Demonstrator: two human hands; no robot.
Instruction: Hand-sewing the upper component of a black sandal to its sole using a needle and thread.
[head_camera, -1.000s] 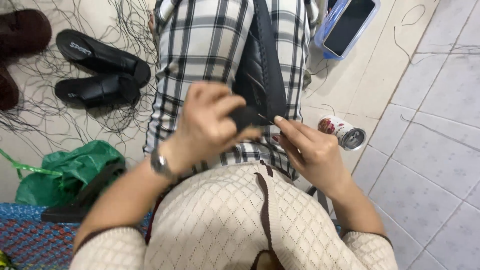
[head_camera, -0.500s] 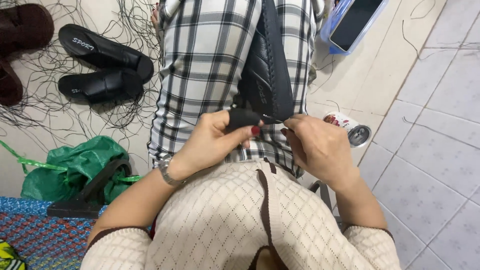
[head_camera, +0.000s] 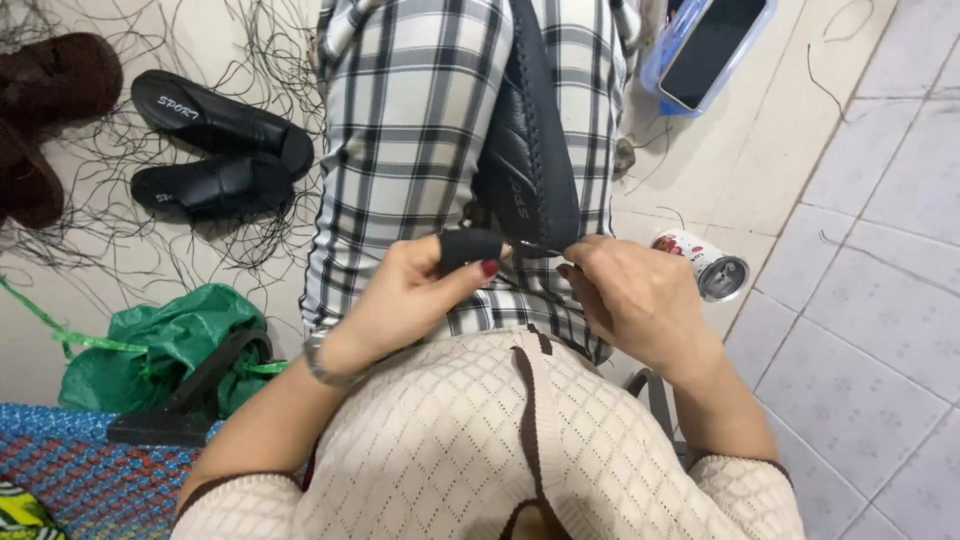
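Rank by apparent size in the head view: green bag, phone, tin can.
1. Green bag, clearly largest.
2. Phone, partly cut off by the frame's top edge.
3. Tin can, smallest.

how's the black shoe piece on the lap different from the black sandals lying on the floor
The shoe piece lies lengthwise on the checked lap, with the left hand and right hand at its near end. The sandals sit untouched on the floor, as a pair amid loose black threads. The shoe piece shows a ribbed, stitched surface; the sandals show smooth footbeds with wide straps. Both are black.
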